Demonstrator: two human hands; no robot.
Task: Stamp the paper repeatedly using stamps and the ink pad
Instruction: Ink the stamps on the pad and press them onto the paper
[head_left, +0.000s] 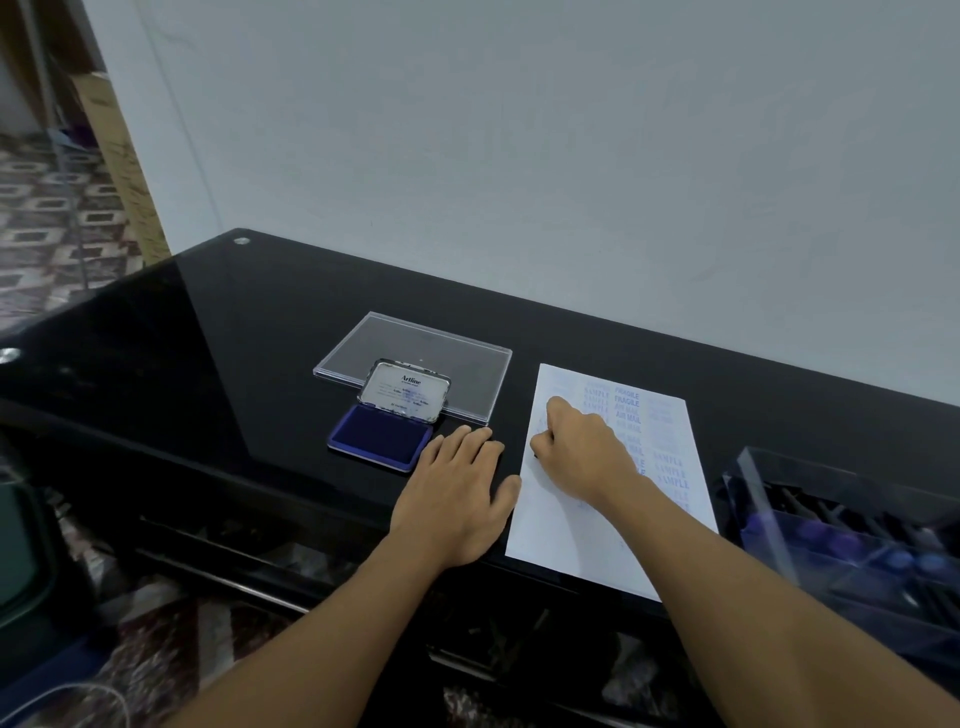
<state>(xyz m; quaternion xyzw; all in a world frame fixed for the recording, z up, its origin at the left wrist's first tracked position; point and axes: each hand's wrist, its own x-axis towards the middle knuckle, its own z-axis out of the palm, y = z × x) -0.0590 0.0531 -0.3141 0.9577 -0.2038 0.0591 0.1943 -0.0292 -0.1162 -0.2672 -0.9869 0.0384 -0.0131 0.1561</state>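
Note:
A white sheet of paper lies on the black glass table, with columns of blue stamped words on its upper right part. My right hand is curled round a stamp and holds it down on the paper's left side; the stamp is almost wholly hidden by the fingers. To the left of the paper my left hand lies flat on the table, fingers straight, its thumb at the paper's left edge. Just beyond its fingertips the blue ink pad stands open, with its lid raised.
A clear plastic lid lies flat behind the ink pad. At the right edge stands a clear box of stamps with dark compartments and blue stamp handles. The table backs onto a pale wall; patterned floor shows at the left.

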